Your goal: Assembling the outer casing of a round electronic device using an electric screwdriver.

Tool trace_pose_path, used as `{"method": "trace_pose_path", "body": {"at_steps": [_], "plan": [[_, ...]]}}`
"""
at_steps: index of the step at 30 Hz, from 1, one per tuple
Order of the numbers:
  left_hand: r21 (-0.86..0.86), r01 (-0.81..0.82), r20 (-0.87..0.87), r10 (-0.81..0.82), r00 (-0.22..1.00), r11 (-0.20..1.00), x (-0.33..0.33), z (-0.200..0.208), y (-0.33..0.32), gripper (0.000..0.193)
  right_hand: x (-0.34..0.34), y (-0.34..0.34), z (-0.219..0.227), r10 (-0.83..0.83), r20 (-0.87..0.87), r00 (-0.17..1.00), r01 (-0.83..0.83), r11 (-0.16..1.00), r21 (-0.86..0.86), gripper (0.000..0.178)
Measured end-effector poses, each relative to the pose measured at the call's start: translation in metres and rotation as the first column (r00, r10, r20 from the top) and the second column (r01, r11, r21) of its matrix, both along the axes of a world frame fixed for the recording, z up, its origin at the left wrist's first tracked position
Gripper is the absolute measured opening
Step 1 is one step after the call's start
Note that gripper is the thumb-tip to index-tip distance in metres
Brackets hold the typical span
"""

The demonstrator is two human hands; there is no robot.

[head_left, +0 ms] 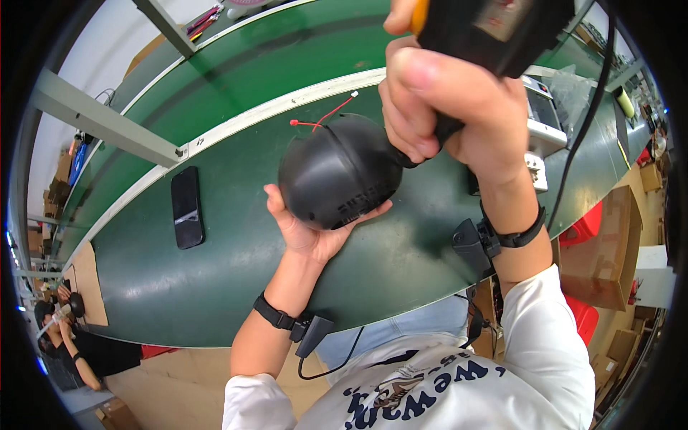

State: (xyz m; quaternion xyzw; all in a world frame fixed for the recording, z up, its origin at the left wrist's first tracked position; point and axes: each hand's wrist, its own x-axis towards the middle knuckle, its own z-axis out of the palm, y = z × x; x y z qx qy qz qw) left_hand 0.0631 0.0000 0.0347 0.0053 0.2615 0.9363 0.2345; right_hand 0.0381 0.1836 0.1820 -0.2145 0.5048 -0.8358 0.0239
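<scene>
My left hand (313, 240) cups a glossy black round housing (315, 179) from below, its fingers around the underside. A seam runs over the housing, and slots show low on its near side. From its far side stick out thin red wires (324, 117) with small connectors at their ends. Above and to the right, my right hand (462, 107) is wrapped round the handle of a bulky black tool (494, 39) with a yellow-orange part. The tool's upper end runs out of the picture, so its kind is unclear. My right fingers are close to the housing's right side.
A black phone (188, 208) lies on the green bench (244, 301) at left. White equipment (542, 118) stands beyond my right wrist, and a black cable (584, 122) hangs at right. A grey post (107, 118) rises far left. Another person (79, 351) works at lower left.
</scene>
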Motion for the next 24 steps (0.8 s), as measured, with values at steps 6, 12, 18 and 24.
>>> {"method": "trace_pose_path", "body": {"at_steps": [6,12,18,24], "plan": [[0.003,0.114,-0.131,-0.112,0.985,0.994,0.016,-0.005,0.001,0.125,0.017,0.040,0.012,0.237,-0.543,0.805,-0.214,0.971,0.108,0.027],[0.041,0.081,0.009,-0.081,0.997,0.996,0.011,-0.016,0.006,0.117,0.067,0.098,0.038,-0.051,-0.542,0.839,0.188,0.962,0.199,0.027],[0.045,0.000,-0.009,0.000,1.000,0.999,0.009,-0.020,0.002,0.113,0.067,0.138,-0.009,-0.635,-0.360,0.683,0.707,0.699,0.109,0.016],[0.033,-0.012,-0.037,0.013,0.999,0.999,0.004,-0.024,0.003,0.113,0.062,0.149,-0.039,-0.647,-0.351,0.677,0.731,0.649,0.212,0.012]]}}
